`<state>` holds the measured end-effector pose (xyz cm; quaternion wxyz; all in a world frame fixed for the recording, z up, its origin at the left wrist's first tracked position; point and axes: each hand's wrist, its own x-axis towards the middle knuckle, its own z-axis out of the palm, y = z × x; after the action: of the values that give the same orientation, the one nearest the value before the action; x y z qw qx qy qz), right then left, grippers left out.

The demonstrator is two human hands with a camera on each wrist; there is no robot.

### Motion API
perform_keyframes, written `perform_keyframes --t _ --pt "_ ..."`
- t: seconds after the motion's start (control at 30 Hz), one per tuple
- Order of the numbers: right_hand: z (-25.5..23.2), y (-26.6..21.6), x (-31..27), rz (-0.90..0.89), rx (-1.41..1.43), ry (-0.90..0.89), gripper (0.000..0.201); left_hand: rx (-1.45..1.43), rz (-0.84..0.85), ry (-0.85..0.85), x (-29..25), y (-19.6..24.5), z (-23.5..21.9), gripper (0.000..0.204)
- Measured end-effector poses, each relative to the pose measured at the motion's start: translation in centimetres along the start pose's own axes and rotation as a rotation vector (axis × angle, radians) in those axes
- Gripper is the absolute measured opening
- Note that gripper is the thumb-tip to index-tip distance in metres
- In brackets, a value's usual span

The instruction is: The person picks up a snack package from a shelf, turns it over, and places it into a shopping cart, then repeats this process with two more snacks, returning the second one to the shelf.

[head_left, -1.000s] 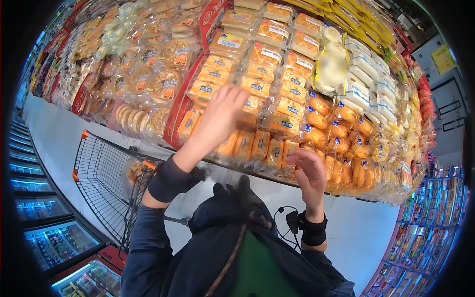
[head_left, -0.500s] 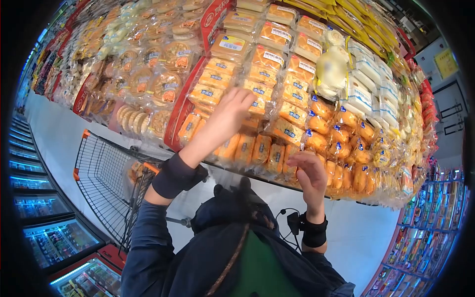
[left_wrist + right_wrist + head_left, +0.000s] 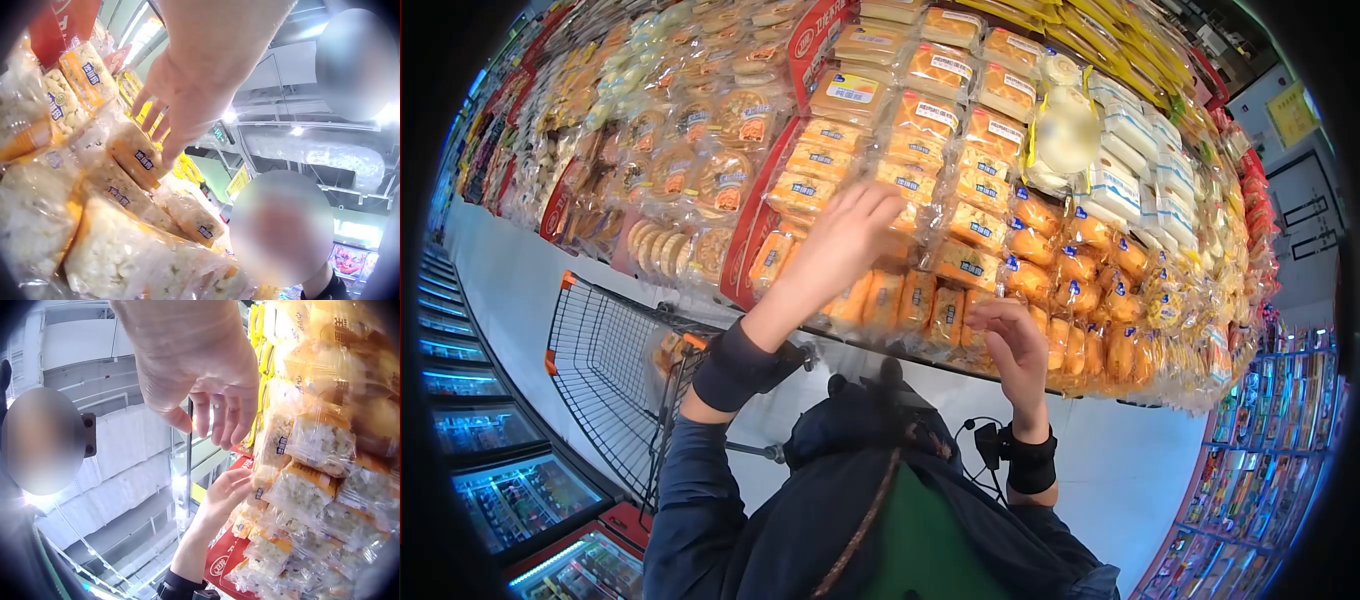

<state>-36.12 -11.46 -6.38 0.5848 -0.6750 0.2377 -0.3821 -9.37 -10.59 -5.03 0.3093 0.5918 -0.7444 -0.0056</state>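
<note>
In the head view my left hand (image 3: 840, 245) reaches over rows of clear-wrapped, pale yellow snack blocks (image 3: 907, 180) with blue labels. The left wrist view shows its fingers extended down, the tips right at an orange-and-white wrapped block (image 3: 136, 156); nothing is seen held. My right hand (image 3: 1015, 345) hovers at the display's front edge, fingers loosely bent and holding nothing. Beside it stand upright wrapped blocks (image 3: 947, 315) and golden wrapped rolls (image 3: 1055, 340). In the right wrist view, that hand hangs near stacked wrapped blocks (image 3: 322, 440), with the left hand farther off.
A wire shopping cart (image 3: 605, 340) with orange corners stands at the left. Red dividers (image 3: 752, 215) split the display. Round wrapped cakes (image 3: 725, 185) lie left of them, white-wrapped packs (image 3: 1115, 190) to the right. Freezers (image 3: 525, 500) line the far left, shelves (image 3: 1260, 450) the right.
My left hand has drawn slightly back toward me over the blocks, exposing a label above its fingers. The head view has shifted a little. The right hand stays about where it was, still holding nothing.
</note>
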Motion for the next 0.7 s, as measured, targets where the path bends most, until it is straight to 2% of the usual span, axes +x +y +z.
perform_keyframes --t 0.1,0.2,0.3,0.5,0.6,0.7 --pt "-0.1 0.1 0.0 -0.003 -0.002 0.003 0.026 -0.126 0.102 -0.068 0.8 1.6 0.3 0.044" --pt "-0.1 0.0 0.1 -0.010 -0.004 0.003 0.024 -0.022 0.261 -0.102 1.2 2.8 3.0 0.043" --pt "-0.3 -0.1 -0.1 -0.011 -0.012 0.011 0.022 0.103 0.350 -0.107 1.7 3.8 5.6 0.039" --pt "-1.2 0.4 -0.4 0.000 -0.019 0.024 0.021 0.232 0.282 -0.051 2.5 4.8 7.3 0.034" --pt "-1.6 0.5 -0.4 -0.017 -0.014 0.032 0.021 0.193 0.227 -0.086 3.1 5.0 7.5 0.034" --pt "-1.7 0.4 -0.3 -0.020 -0.006 0.036 0.021 0.234 0.246 -0.032 2.8 5.0 8.0 0.040"
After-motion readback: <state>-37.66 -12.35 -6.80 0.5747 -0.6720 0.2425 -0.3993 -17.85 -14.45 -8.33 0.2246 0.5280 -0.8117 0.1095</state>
